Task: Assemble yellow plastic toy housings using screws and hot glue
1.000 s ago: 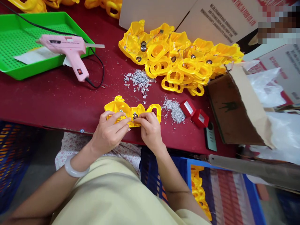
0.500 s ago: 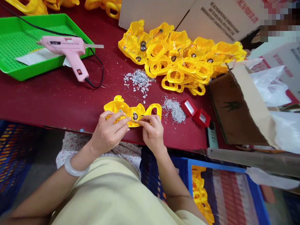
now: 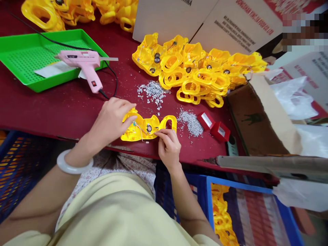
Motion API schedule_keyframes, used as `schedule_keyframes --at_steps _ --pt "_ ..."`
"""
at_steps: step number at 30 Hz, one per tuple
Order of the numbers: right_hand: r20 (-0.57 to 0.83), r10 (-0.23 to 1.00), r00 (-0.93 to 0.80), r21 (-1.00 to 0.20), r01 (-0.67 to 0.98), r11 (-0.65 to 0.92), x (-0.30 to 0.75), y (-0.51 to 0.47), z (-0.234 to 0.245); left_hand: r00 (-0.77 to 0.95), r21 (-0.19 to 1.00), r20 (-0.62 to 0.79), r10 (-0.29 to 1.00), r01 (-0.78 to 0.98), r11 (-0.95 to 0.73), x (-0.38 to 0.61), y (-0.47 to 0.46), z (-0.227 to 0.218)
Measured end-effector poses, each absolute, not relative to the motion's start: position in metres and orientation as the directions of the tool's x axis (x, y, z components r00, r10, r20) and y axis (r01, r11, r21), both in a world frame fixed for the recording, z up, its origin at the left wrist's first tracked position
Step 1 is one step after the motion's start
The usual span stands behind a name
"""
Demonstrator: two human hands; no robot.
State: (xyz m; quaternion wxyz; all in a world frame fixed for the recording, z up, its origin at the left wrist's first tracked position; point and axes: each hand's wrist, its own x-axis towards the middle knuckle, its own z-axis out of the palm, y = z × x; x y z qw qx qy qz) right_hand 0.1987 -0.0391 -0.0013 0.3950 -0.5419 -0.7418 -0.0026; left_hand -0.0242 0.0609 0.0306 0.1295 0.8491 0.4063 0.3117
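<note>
One yellow plastic shell [image 3: 143,135] with a looped handle lies open side up near the table's front edge. Inside it show a small green circuit board, thin wires and a round dark metal-rimmed part [image 3: 149,128]. A wire with a small white end hangs over the shell's front edge. My left hand [image 3: 112,118] hovers at the shell's left end, fingers stretched and apart, holding nothing I can see. My right hand [image 3: 167,145] pinches thumb and finger together over the shell beside the handle; what lies between the fingertips is too small to make out.
Behind the shell lie a heap of small shiny pieces [image 3: 153,92], a pile of screws [image 3: 191,123] and red blocks [image 3: 220,131]. A pink glue gun [image 3: 84,63] rests on a green tray [image 3: 38,85]. More yellow shells [image 3: 194,70], cardboard boxes [image 3: 256,119] and a metal bar [image 3: 256,164] stand around.
My left hand has lifted off the shell and moved up and left, its fingers opening, so the circuit board and wires show more. The right hand stays nearly in place, still pinching.
</note>
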Motion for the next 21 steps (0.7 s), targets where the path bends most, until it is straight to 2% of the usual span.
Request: schedule_keyframes --at_steps 3,5,8,10,12,14,15,17,19,21 --pt "0.581 0.809 -0.086 -0.438 0.805 0.401 0.198 -0.041 -0.001 0.529 0.514 0.181 0.829 0.668 -0.538 -0.023 0.08 0.03" --pt "0.61 0.792 -0.031 -0.45 0.809 0.378 0.197 -0.045 0.001 0.507 0.547 0.128 0.852 0.68 -0.487 -0.023 0.08 0.027" --pt "0.679 0.721 0.137 -0.476 0.83 0.29 0.192 -0.056 0.004 0.434 0.624 0.203 0.877 0.633 -0.458 -0.027 0.067 0.02" --pt "0.646 0.712 0.277 -0.568 0.797 0.205 0.184 -0.064 0.006 0.332 0.701 0.27 0.904 0.576 -0.421 -0.029 0.052 0.014" --pt "0.482 0.788 0.382 -0.742 0.656 0.137 0.172 -0.07 0.007 0.194 0.771 0.309 0.931 0.522 -0.365 -0.027 0.035 0.008" --pt "0.273 0.889 0.368 -0.886 0.455 0.084 0.157 -0.074 0.008 0.056 0.82 0.335 0.94 0.475 -0.32 -0.021 0.017 0.004" --pt "0.206 0.92 0.332 -0.922 0.382 0.069 0.15 -0.074 0.009 0.005 0.837 0.345 0.939 0.451 -0.31 -0.017 0.008 0.003" --pt "0.187 0.939 0.29 -0.935 0.346 0.079 0.142 -0.071 0.012 -0.03 0.862 0.354 0.935 0.399 -0.313 -0.01 -0.011 0.001" --pt "0.246 0.931 0.271 -0.898 0.425 0.114 0.144 -0.064 0.016 0.017 0.863 0.371 0.929 0.362 -0.351 -0.009 -0.028 0.001" --pt "0.29 0.937 0.195 -0.832 0.534 0.146 0.155 -0.056 0.022 0.067 0.826 0.446 0.892 0.352 -0.44 -0.013 -0.04 0.003"
